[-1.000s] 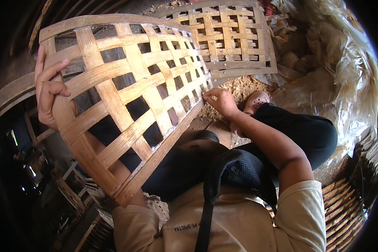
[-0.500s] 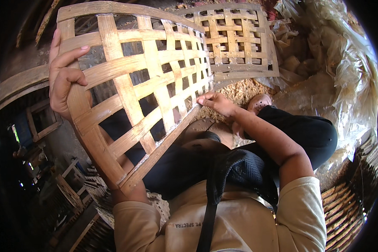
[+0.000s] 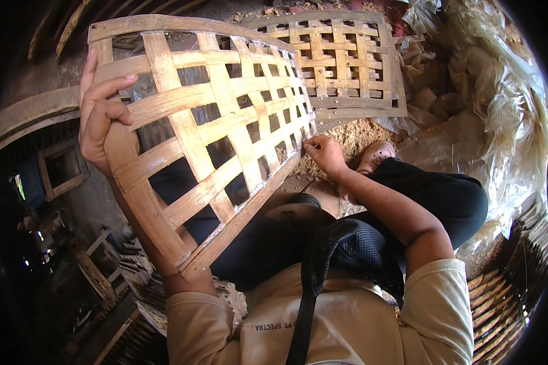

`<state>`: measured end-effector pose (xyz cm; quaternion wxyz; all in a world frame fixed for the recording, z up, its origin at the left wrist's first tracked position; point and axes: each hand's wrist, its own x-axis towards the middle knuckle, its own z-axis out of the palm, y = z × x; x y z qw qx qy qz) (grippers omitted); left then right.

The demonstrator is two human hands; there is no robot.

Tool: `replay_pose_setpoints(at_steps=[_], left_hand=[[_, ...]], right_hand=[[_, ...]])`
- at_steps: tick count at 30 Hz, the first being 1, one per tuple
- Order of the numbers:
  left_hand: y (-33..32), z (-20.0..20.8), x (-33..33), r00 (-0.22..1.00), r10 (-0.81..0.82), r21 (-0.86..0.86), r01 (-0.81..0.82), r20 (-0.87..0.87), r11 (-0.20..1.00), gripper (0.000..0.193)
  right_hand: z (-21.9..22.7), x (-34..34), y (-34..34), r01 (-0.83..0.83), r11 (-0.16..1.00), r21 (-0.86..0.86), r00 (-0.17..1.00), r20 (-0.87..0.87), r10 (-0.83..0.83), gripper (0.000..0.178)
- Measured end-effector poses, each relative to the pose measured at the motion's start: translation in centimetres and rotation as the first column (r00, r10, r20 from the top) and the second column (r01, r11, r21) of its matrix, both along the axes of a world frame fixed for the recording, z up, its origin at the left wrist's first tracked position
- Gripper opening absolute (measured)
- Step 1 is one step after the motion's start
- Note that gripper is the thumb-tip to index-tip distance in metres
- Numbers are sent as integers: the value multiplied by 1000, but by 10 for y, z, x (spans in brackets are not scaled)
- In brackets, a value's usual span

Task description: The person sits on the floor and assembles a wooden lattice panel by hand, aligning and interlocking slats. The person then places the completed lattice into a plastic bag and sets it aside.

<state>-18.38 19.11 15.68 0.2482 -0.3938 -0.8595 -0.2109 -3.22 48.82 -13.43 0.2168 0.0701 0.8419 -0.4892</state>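
Shavings-strewn floor (image 3: 354,135), left grip (image 3: 96,131) curled around woven panel (image 3: 187,135), right grip (image 3: 327,155) pinched at rail (image 3: 243,218), hold unclear, now farther along

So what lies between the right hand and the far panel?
In the head view, loose tan litter resembling shavings lies between the right hand and the far panel.

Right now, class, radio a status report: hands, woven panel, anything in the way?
Left hand grips woven panel by its left side. Right hand at lower rim. Panel tilted. Second panel beyond; no obstruction visible.
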Motion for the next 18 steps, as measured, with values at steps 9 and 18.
replay_pose_setpoints(at_steps=[9, 18], left_hand=[[0, -4, -2, 999, -29, 43, 30, -12, 999, 24], [0, -4, 0, 1000, -12, 57, 14, -28, 998, 23]], right_hand=[[-9, -5, -4, -23, 1000, -15, 1000, 17, 23, 21], [-9, -7, -1, 16, 930, -367, 978, 199, 62, 21]])
